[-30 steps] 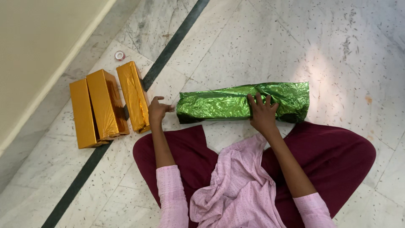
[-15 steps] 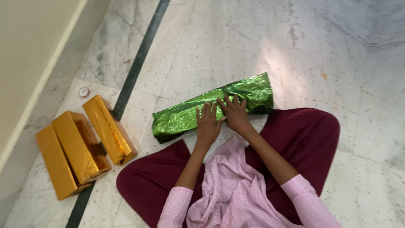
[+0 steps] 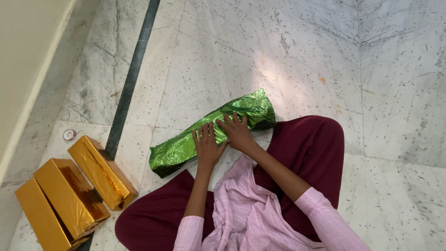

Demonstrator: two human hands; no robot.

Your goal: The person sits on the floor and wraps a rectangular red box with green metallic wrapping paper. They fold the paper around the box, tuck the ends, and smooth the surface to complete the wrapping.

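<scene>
A long box wrapped in shiny green foil paper lies slanted on the marble floor just beyond my knees. My left hand rests flat on its middle, fingers spread over the paper. My right hand presses flat right beside it, a little further toward the far end of the parcel. Neither hand grips anything; both palms lie on the wrapping.
Three gold-wrapped long boxes lie side by side at lower left. A small roll of tape sits on the floor beyond them. A cream wall runs along the left, a dark floor stripe beside it. My maroon-clad legs frame the parcel.
My left hand came in from the parcel's left end to its middle beside my right hand. The view swung right, and the parcel now lies more slanted.
</scene>
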